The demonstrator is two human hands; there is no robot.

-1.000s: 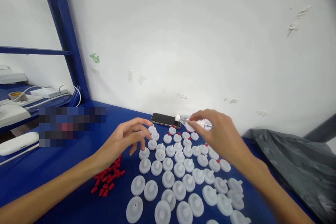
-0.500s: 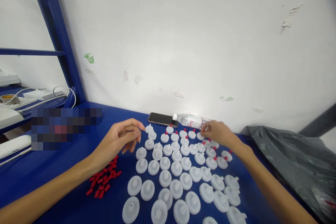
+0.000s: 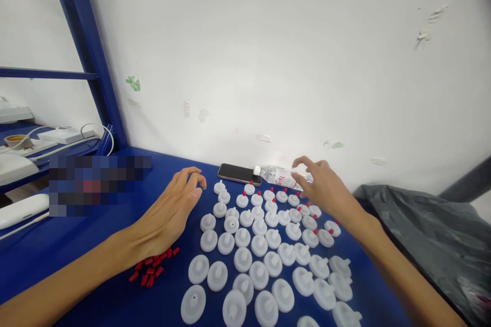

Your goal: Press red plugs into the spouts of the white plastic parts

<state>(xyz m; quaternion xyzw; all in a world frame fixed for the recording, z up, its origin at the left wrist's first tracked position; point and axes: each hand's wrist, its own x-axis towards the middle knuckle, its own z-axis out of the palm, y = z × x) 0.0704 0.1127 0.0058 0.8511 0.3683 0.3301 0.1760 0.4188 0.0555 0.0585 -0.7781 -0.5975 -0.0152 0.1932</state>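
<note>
**While both hands hover over the counter, the small loose parts beneath call for a fingertip hold**

Your left hand (image 3: 164, 217) sits above the small red caps (image 3: 151, 281), its fingers loosely curled and parted from the thumb. No part shows in its grasp, but you can't see into its palm from here. Your right hand (image 3: 326, 186) is partly open in front of the clear bottle (image 3: 270, 173), with a gap between thumb and forefinger and nothing visible in it.

Spread over the blue counter (image 3: 172, 304), the white discs (image 3: 259, 246) lie mostly with their stems up. Several toward the back and right, such as the red-tipped disc (image 3: 282, 196), have a cap on the stem. The loose caps lie in a cluster at the left, partly beneath your left hand and wrist.

The discs look like light, fairly stiff plastic, smooth enough to skid if you nudge them sideways. Pinch one by the rim, or steady it there while you handle its stem. Because the caps look tiny and light, take each by its sides between thumb and forefinger; a hard squeeze could make it slip away. Mind the neighbouring discs, since some touch or overlap.
</note>
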